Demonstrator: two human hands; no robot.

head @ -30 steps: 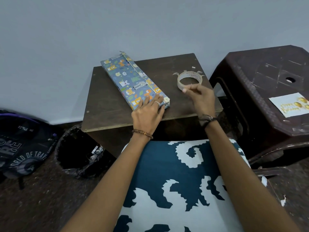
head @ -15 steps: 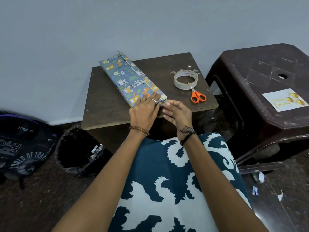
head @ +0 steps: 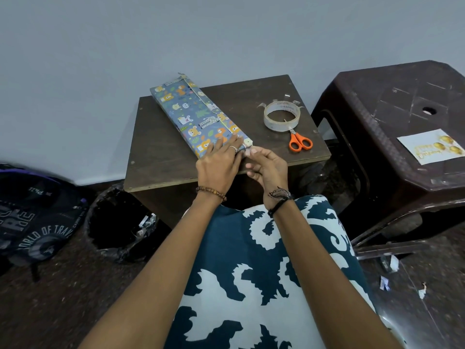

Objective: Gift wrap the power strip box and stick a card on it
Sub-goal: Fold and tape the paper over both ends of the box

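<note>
Sealing up the near end of the power strip box (head: 198, 114) on the little wooden table (head: 161, 162).

Left hand (head: 221, 162) is lying flat with straight fingers, pressing the wrap so it's not sliding, while the right hand (head: 266, 165) is pinching at the end flap, probably a tape bit. Tape roll (head: 281, 115) and scissors (head: 299, 142) are sitting close by; card (head: 430, 146) is waiting over on the plastic stool (head: 377, 102). Nothing's blocking.

right hand (head: 268, 167) left tape roll (head: 281, 116), seemingly reached box end (head: 245, 144)
</note>
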